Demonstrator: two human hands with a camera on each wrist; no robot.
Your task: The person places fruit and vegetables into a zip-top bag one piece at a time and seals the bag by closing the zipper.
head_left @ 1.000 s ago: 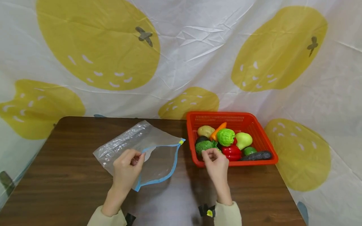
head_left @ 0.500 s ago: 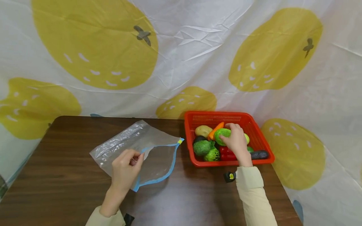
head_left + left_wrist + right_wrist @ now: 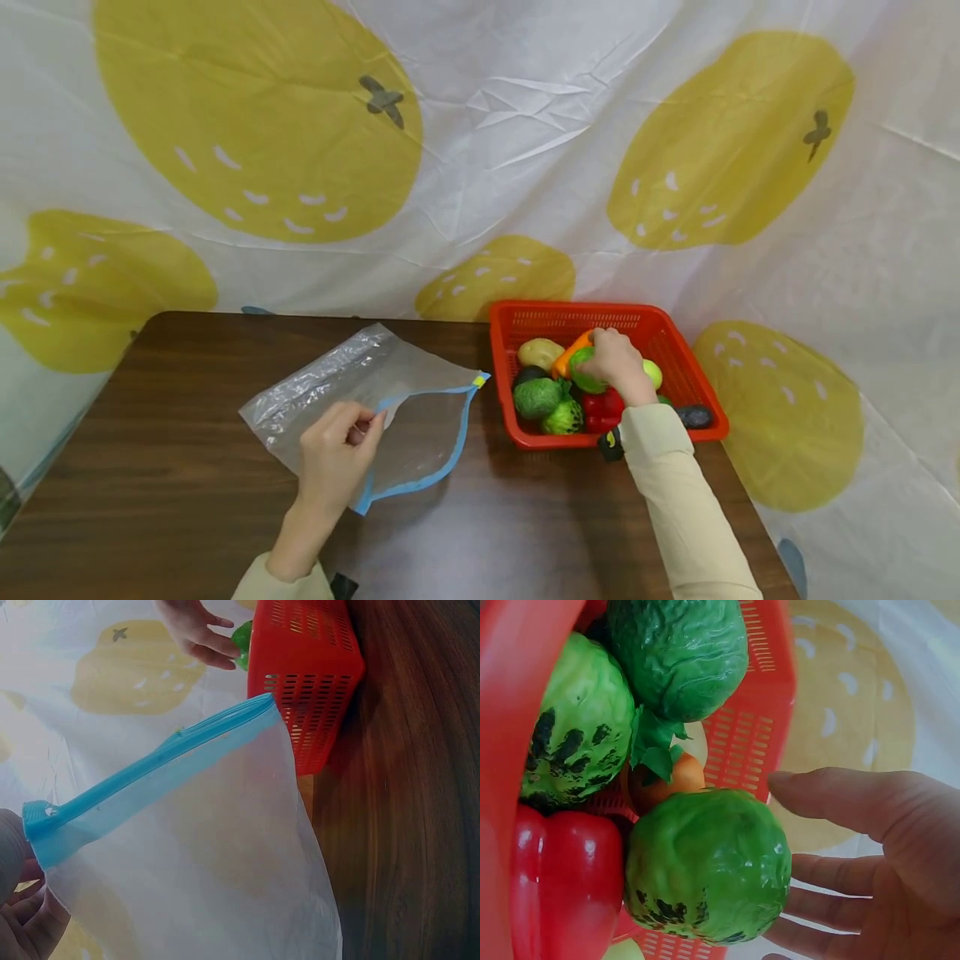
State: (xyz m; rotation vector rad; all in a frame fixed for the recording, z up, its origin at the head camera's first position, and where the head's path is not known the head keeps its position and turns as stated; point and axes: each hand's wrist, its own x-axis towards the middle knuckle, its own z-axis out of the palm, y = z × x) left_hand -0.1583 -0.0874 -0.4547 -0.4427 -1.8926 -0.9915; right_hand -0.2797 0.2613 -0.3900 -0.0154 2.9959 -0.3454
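Your left hand (image 3: 335, 446) pinches the clear bag (image 3: 318, 383). Your right hand (image 3: 621, 367) is spread, holding nothing, by the round green veggie (image 3: 709, 862) in the basket (image 3: 677, 379).

No lettering, numbers, brands or signs can be read in any view

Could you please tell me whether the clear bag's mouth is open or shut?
Open: in the head view, the clear bag has its blue edges apart, with a wide gap between them beside the left hand.
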